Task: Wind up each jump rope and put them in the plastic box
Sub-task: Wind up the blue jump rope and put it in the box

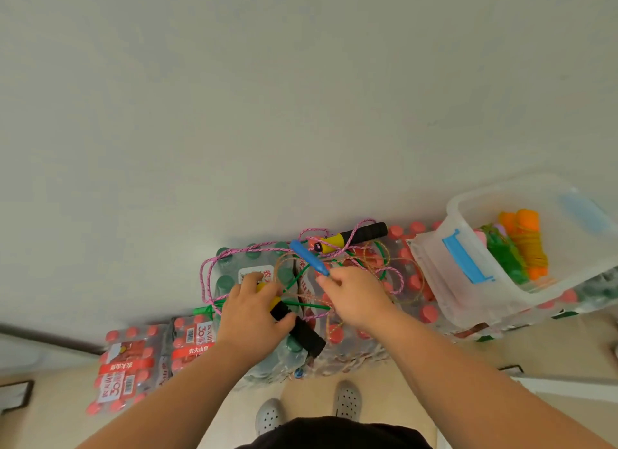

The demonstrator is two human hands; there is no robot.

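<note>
A tangle of jump ropes lies on shrink-wrapped bottle packs: a pink braided rope (214, 268), a green cord (301, 304) and a thin clear-orange cord (384, 258). My left hand (250, 315) grips a black-and-yellow handle (301, 331). Its twin handle (354, 236) lies at the far side of the pile. My right hand (354, 298) pinches the lower end of a blue handle (309, 258). The clear plastic box (468, 301) stands to the right, holding a wound orange rope (528, 244) and a wound green rope (505, 258).
Packs of red-capped bottles (130, 365) sit lower on the left, with more packs (414, 281) under the box. A pale wall rises just behind the pile. The box's blue latch (465, 261) faces me. My grey shoes (347, 402) stand on the beige floor below.
</note>
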